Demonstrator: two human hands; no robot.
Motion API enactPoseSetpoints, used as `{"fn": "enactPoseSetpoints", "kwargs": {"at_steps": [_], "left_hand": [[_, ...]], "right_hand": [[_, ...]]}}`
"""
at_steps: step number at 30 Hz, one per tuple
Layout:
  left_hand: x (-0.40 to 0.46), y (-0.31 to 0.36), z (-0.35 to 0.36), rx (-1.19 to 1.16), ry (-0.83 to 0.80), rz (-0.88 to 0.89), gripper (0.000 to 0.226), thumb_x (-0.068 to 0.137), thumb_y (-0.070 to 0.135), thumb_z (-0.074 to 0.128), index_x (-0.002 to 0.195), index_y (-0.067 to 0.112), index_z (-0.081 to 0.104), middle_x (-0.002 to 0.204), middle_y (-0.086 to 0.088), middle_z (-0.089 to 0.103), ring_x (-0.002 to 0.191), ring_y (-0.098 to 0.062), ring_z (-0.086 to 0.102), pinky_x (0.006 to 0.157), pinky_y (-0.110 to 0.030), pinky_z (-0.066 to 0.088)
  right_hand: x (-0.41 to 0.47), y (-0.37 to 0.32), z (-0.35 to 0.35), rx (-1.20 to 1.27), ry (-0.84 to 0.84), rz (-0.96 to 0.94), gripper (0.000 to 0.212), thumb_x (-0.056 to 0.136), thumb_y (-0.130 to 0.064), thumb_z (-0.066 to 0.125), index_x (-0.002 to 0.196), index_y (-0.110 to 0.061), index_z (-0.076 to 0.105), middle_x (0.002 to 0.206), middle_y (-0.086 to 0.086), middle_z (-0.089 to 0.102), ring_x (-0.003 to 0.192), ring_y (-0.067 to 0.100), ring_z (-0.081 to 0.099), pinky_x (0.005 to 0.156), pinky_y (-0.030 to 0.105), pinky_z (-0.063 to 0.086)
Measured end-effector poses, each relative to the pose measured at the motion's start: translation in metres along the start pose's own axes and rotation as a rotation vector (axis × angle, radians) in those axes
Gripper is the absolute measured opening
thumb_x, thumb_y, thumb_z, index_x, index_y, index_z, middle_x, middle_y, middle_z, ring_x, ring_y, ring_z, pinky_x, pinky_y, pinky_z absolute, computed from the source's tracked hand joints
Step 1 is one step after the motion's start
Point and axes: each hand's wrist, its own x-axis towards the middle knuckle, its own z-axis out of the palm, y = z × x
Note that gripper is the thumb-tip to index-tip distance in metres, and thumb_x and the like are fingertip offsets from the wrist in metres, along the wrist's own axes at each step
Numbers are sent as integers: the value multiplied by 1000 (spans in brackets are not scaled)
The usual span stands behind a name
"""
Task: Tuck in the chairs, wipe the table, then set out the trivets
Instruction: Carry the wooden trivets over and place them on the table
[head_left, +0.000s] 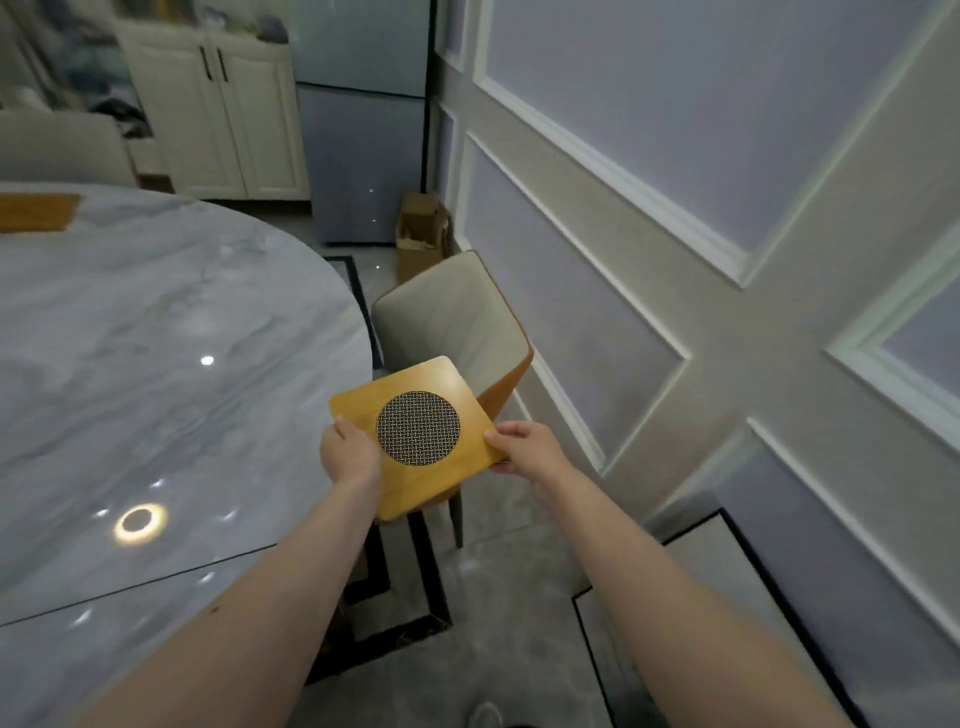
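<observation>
A square wooden trivet (415, 387) with a round woven-mesh centre is held in the air just off the right edge of the round marble table (156, 338). My left hand (350, 452) grips its left edge, thumb on top. My right hand (524, 447) pinches its right corner. A second wooden trivet (36, 212) lies flat on the far left part of the table. Behind the held trivet stands a beige padded chair (457, 317), its back against the table's right edge.
A panelled wall (675, 260) runs close along the right. A cardboard box (421, 234) leans by the grey fridge (358, 156) at the back, next to cream cabinets (223, 119). Another chair back (62, 150) shows beyond the table. Tiled floor (519, 597) lies below.
</observation>
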Motion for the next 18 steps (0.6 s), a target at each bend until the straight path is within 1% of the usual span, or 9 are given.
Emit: {"fn": "enactPoseSetpoints", "kwargs": {"at_steps": [2,5,6,8,10,12,14,16,18], "left_hand": [[9,7,13,-30,52,-29,45,103,20,25,124,-12,49,132,-27,49,122,-37,46,99,-37,34],[19,20,38,-74,180,-79,43,103,16,24,128,-12,47,136,-26,46,126,-36,43,99,-34,31],[22,23,42,-85,213,-81,43,103,15,24,127,-12,47,136,-26,46,125,-37,43,98,-34,31],[31,28,49,-96,282,-99,43,103,14,23,125,-14,48,135,-28,47,124,-37,43,96,-33,31],[45,31,53,-108,359,-127,41,103,14,24,125,-13,46,134,-27,47,123,-37,44,96,-34,31],[57,32,56,-165,408,-171,37,101,14,27,127,-8,42,133,-24,48,120,-35,47,95,-36,35],[77,36,59,-222,468,-195,35,99,12,29,129,-1,40,131,-20,49,117,-34,49,94,-36,36],[92,38,60,-249,486,-202,37,96,9,30,132,4,37,130,-18,51,116,-34,50,95,-36,37],[119,36,63,-266,529,-212,36,94,8,32,130,5,38,128,-19,52,113,-35,51,95,-40,40]], "right_hand": [[26,-15,-1,-45,-42,-13,29,89,-7,64,117,2,58,103,11,60,91,20,59,67,25,55],[74,-42,-4,-122,-146,-10,33,87,-6,67,118,1,59,112,16,64,93,20,60,64,23,56],[85,-50,-3,-139,-179,-7,30,86,-6,67,115,-1,60,112,15,64,92,19,61,64,22,56],[105,-66,2,-170,-249,-6,26,86,-5,67,111,-5,60,105,10,65,91,19,61,68,24,56],[125,-78,12,-229,-301,-33,30,86,-4,67,115,-2,60,105,11,64,90,19,62,70,25,57],[139,-87,23,-267,-343,-73,32,86,-2,66,117,2,59,101,11,63,79,15,62,61,19,56],[163,-97,41,-308,-401,-101,32,86,-1,66,117,3,59,97,10,62,75,14,60,53,16,54],[179,-104,56,-361,-418,-146,32,85,-2,67,116,4,60,98,11,62,82,19,61,55,18,53],[203,-113,78,-444,-428,-196,32,83,-3,70,113,3,62,99,14,65,85,22,62,63,24,55]]}}
